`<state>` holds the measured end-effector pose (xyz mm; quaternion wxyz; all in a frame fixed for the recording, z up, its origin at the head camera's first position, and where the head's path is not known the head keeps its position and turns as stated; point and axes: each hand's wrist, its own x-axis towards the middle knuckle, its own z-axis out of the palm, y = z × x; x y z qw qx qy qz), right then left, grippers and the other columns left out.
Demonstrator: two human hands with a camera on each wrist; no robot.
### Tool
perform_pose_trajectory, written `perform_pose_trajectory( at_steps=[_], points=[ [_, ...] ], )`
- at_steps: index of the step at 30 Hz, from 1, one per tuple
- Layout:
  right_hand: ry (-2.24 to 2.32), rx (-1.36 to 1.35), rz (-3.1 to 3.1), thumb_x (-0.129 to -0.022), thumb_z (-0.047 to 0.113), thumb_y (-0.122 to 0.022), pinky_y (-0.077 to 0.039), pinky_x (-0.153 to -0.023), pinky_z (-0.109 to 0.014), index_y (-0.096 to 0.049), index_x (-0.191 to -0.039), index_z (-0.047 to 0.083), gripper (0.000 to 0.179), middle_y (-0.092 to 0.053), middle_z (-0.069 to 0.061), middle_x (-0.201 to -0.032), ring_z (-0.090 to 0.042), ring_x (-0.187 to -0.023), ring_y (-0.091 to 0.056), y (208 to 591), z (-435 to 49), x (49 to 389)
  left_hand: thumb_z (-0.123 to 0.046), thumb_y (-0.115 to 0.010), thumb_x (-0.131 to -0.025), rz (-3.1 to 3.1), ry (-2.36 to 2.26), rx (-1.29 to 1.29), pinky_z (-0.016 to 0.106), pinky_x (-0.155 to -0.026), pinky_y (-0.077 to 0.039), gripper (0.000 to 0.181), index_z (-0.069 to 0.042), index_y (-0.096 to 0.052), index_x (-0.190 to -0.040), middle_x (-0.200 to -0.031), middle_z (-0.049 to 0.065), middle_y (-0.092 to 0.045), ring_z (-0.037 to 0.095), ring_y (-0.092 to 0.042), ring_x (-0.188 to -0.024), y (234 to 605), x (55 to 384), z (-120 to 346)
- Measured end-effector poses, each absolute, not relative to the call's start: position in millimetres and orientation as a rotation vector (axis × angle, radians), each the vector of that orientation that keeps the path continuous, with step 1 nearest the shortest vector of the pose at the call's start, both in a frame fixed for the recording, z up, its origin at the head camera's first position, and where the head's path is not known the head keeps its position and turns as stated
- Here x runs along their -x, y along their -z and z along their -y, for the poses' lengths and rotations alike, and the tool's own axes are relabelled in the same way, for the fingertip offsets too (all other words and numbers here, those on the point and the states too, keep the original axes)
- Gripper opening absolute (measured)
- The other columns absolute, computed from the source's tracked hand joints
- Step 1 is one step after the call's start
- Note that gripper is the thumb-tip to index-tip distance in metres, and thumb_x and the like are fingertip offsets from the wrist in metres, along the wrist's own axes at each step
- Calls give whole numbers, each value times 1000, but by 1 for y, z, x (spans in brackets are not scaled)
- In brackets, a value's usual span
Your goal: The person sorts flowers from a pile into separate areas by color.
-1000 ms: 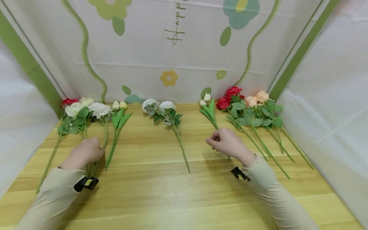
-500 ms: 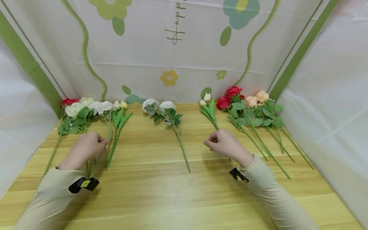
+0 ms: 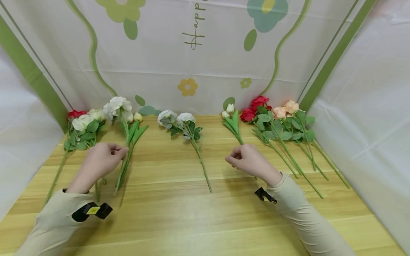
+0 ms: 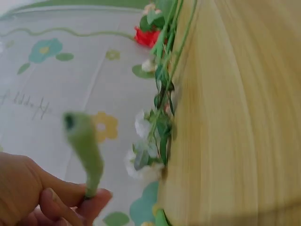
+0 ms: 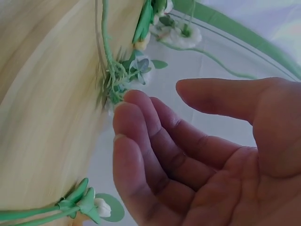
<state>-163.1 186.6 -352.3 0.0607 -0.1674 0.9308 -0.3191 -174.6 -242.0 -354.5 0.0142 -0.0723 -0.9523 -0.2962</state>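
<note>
My left hand (image 3: 104, 158) pinches the green stem (image 4: 87, 150) of a ruffled white flower (image 3: 117, 107) between thumb and fingers, and the flower is raised off the table at a slant. The cut end of that stem points at the left wrist camera. Partly behind it lie pale yellow tulips (image 3: 133, 133). Over the stem of a white tulip bunch (image 3: 236, 124) hovers my right hand (image 3: 254, 161), its fingers loosely curled and holding nothing; in the right wrist view a gap shows between thumb and fingertips.
Cream and red flowers (image 3: 83, 122) lie at far left on the wooden table (image 3: 179, 220). A branch of white flowers (image 3: 185, 119) rests mid-table. Red roses (image 3: 256, 106) and peach roses (image 3: 286, 110) lie at right. A printed cloth backdrop (image 3: 153, 53) stands behind.
My left hand has moved right and lifted the white flower, whose head now stands higher against the backdrop and overlaps the yellow tulips. The right hand has shifted only slightly left.
</note>
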Motion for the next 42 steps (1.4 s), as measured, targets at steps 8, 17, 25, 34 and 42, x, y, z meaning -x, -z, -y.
perform_pose_trajectory(
  at_steps=[8, 17, 25, 34, 42],
  points=[
    [1155, 618, -2725, -97, 22, -65, -50, -57, -34, -73, -87, 14, 15, -66, 3, -74, -21, -68, -63, 358, -171, 155, -31, -60, -100, 2697, 1078, 374, 29, -41, -37, 29, -7, -73, -92, -75, 2, -69, 16, -52, -51, 353, 155, 200],
    [1302, 796, -2546, -97, 18, -64, -53, -63, -31, -74, -96, 11, 13, -68, 3, -81, -15, -73, -64, 365, -136, 130, -29, -65, -97, 2503, 1366, 491, 24, -40, -37, 20, -11, -73, -93, -77, -3, -70, 14, -50, -47, 373, 141, 160],
    [1355, 825, -2530, -97, 23, -65, -54, -66, -33, -74, -101, 15, 13, -68, 13, -86, -7, -79, -63, 360, -111, 109, -23, -68, -95, 2316, 1517, 580, 24, -40, -36, 13, -11, -72, -91, -76, -9, -68, 13, -50, -48, 372, 135, 120],
    [1521, 747, -2588, -95, 18, -68, -55, -61, -33, -76, -95, 8, 12, -70, 6, -84, -12, -69, -64, 366, -104, 109, -21, -70, -94, 2207, 1540, 588, 24, -42, -36, 12, -10, -72, -90, -75, -10, -69, 13, -49, -48, 369, 145, 85],
    [1595, 686, -2674, -92, 6, -70, -52, -52, -30, -74, -86, 7, 7, -67, 2, -71, -10, -57, -61, 370, -105, 113, -24, -71, -94, 2228, 1568, 595, 28, -44, -42, 14, -10, -72, -91, -75, -7, -68, 12, -52, -48, 370, 150, 71]
  ],
)
